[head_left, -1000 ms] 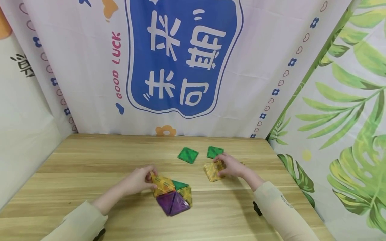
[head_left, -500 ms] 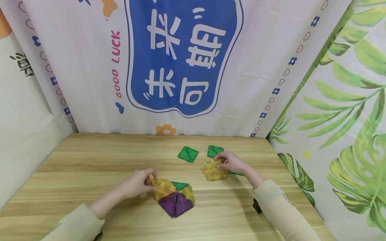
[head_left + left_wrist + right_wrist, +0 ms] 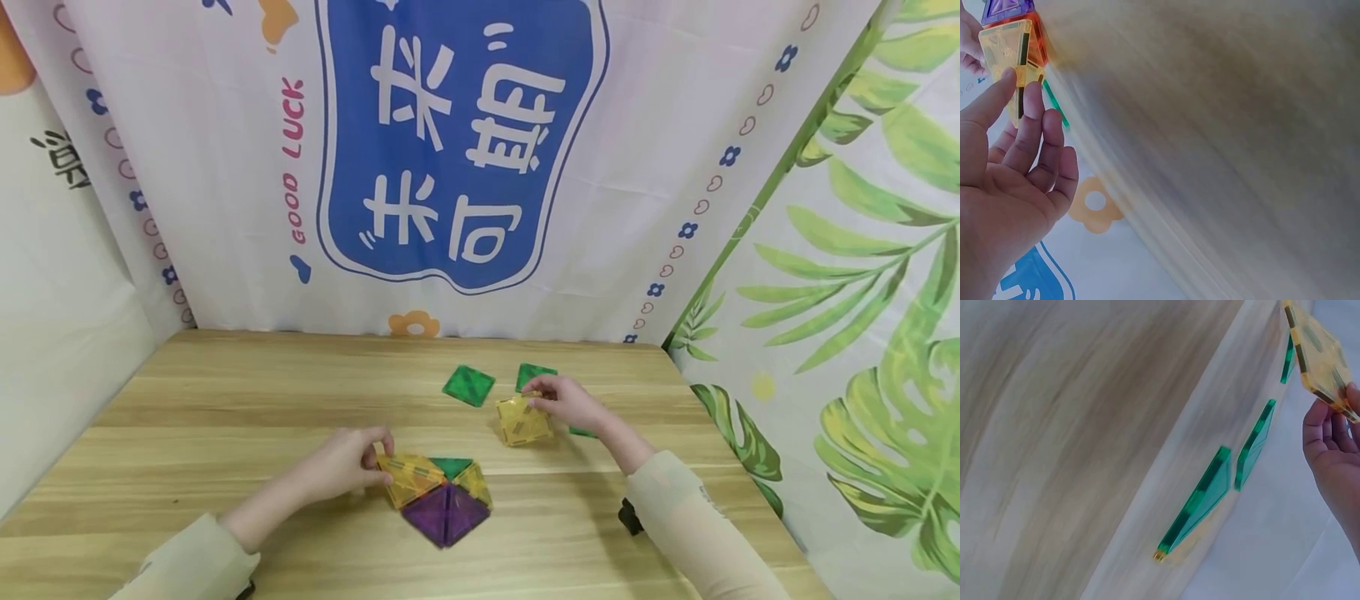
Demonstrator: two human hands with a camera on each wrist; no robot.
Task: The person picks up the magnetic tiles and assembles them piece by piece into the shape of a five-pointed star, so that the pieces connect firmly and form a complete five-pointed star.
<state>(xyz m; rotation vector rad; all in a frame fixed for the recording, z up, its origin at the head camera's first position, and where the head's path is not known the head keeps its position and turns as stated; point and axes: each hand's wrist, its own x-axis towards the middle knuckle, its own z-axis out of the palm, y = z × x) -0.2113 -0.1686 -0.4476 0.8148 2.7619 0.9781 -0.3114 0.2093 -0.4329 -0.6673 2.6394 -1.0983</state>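
Observation:
In the head view, my left hand point(image 3: 341, 467) pinches the yellow side of a built shape of translucent magnetic tiles point(image 3: 446, 512). Purple triangles face the front of this shape, with yellow and green ones around them; an orange-red part also shows in the left wrist view. Thumb and fingertips of my right hand point(image 3: 572, 406) hold a yellow magnetic tile piece point(image 3: 521, 421) by its edge, raised off the table and apart from the built shape. The right wrist view shows this yellow piece point(image 3: 1321, 353) tilted, its far end cut off by the frame.
Green tiles lie flat at the back: one green tile point(image 3: 468, 386) in the middle, another green tile point(image 3: 534, 377) behind my right hand. A third green tile point(image 3: 1200, 500) has a bit of yellow under its edge. A printed curtain point(image 3: 225, 208) hangs behind the wooden table point(image 3: 262, 383).
The built shape has shifted slightly right and turned, with my left hand still on its yellow side. My right hand has moved a little left with the yellow piece, uncovering part of a green tile.

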